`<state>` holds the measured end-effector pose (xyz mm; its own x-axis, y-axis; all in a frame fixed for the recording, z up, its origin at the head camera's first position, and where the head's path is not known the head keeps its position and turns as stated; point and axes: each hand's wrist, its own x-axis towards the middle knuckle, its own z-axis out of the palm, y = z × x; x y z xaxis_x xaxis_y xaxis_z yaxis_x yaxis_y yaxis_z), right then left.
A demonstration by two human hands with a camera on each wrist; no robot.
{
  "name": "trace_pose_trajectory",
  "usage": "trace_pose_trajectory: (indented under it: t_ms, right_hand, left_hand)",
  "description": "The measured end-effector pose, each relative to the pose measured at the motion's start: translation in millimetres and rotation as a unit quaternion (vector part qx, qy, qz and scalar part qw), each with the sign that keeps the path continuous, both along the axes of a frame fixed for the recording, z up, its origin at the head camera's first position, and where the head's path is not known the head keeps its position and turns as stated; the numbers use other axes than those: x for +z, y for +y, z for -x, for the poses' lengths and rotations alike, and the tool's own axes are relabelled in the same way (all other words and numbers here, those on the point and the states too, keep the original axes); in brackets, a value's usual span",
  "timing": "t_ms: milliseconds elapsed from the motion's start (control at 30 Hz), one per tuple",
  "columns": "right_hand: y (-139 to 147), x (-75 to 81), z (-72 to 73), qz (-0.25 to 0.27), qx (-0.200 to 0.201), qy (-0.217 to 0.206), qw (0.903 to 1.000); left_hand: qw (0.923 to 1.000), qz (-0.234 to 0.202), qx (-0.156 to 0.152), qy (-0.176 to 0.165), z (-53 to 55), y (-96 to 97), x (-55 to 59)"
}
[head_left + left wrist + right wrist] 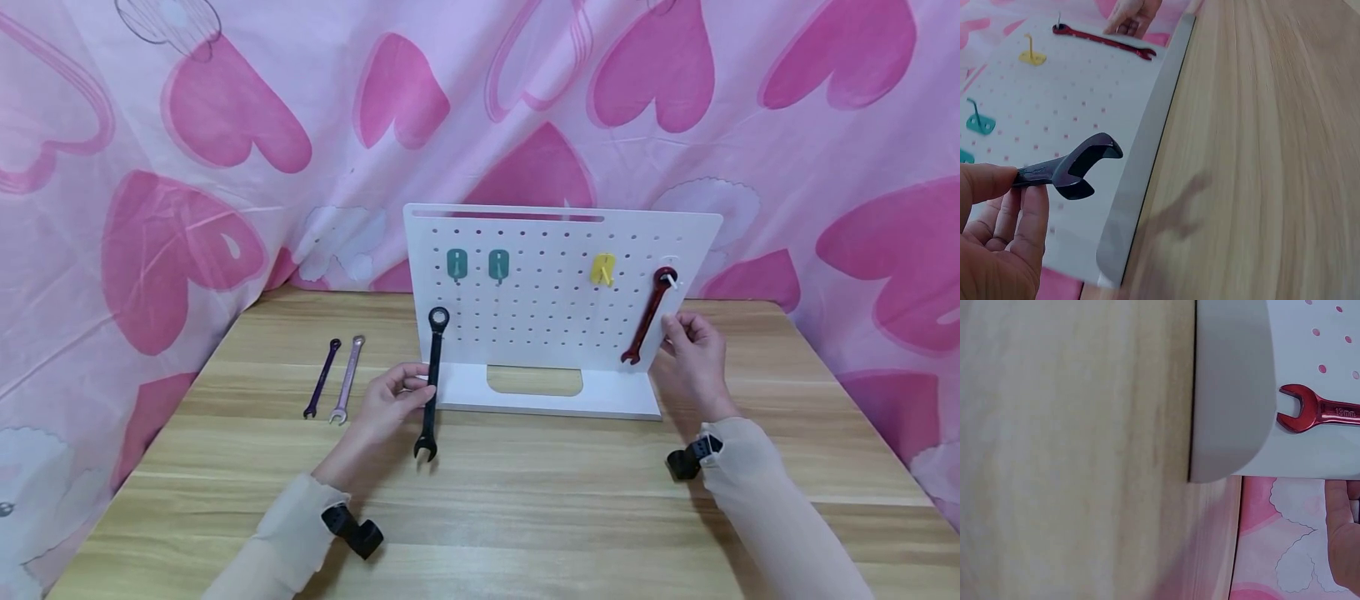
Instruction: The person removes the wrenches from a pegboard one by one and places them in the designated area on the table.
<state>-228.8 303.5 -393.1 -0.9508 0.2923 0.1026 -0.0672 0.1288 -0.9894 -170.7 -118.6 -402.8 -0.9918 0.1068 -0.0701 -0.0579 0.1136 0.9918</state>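
Two hands: my left hand (393, 400) pinches the black combination wrench (434, 358) by its shaft; my right hand (697, 354) grips the right edge of the white pegboard (555, 292).
Black combination wrench: ring end up, before the white pegboard's left side.
Hanging: red wrench (648, 320), at right.
Tabletop (525, 500): purple wrench (322, 379) beside lilac wrench (348, 379), left of my left hand.

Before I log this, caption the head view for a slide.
Left hand holds a black wrench by a white pegboard; right hand at the board's edge, near a hanging red wrench.
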Motion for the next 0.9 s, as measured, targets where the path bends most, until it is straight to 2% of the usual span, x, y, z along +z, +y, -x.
trace_pose_trajectory:
  t_ms: [333, 533, 733, 800, 900]
  right_hand:
    - [0.0, 1.0, 0.2, -0.010, -0.003, -0.008, 0.9999]
    - [0.3, -1.6, 1.8, 0.023, 0.006, 0.017, 0.9996]
    - [0.0, -3.2, 2.5, 0.027, 0.006, 0.021, 0.9994]
    - [0.2, -3.5, 2.3, 0.032, 0.005, 0.021, 0.9993]
    - [1.0, -3.6, 2.0, 0.019, 0.004, 0.015, 0.9997]
  left_hand:
    - [0.9989, 0.032, 0.030, -0.020, 0.1, -37.6, 1.6]
    - [0.9969, 0.062, 0.043, -0.023, 0.7, -55.3, 3.5]
    - [0.9980, 0.037, 0.048, -0.015, 3.0, -73.0, 1.9]
    - [0.9986, 0.021, 0.049, -0.003, 3.4, -79.2, 0.6]
    - [0.9988, 0.011, 0.048, 0.003, 5.5, -89.2, -2.0]
